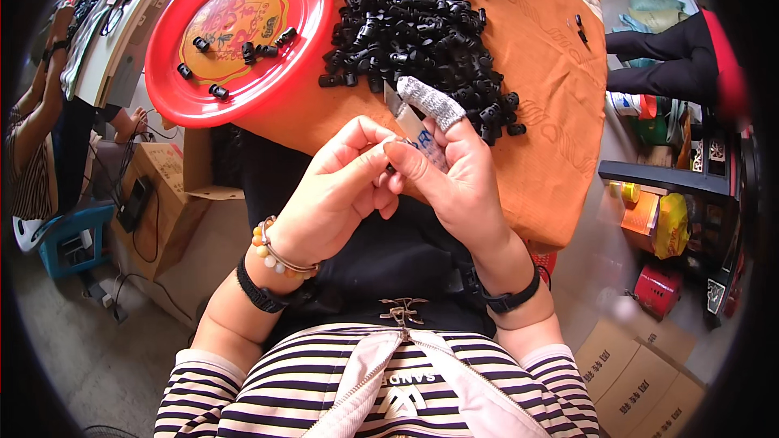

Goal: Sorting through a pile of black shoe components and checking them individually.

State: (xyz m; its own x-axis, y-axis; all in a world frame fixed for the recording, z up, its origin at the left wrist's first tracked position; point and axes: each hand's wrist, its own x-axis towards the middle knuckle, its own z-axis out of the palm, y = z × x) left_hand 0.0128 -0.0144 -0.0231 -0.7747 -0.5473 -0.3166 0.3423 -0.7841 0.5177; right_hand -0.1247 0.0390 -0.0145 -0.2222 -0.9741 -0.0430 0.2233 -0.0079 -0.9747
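both hands point(341, 186) point(458, 174) pinch one small black clip point(392, 167); six clips on red plate point(304, 40).

To your far left stands a cardboard box point(166, 174) beside a blue stool point(69, 237), and near right lie more cardboard boxes point(641, 373) (flattened).

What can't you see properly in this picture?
- Small black piece between the fingertips: head view, mostly hidden by the left hand and right hand.
- Pile of black clips: top cut off by the picture's edge.
- Red plate: its middle pattern is too blurry.
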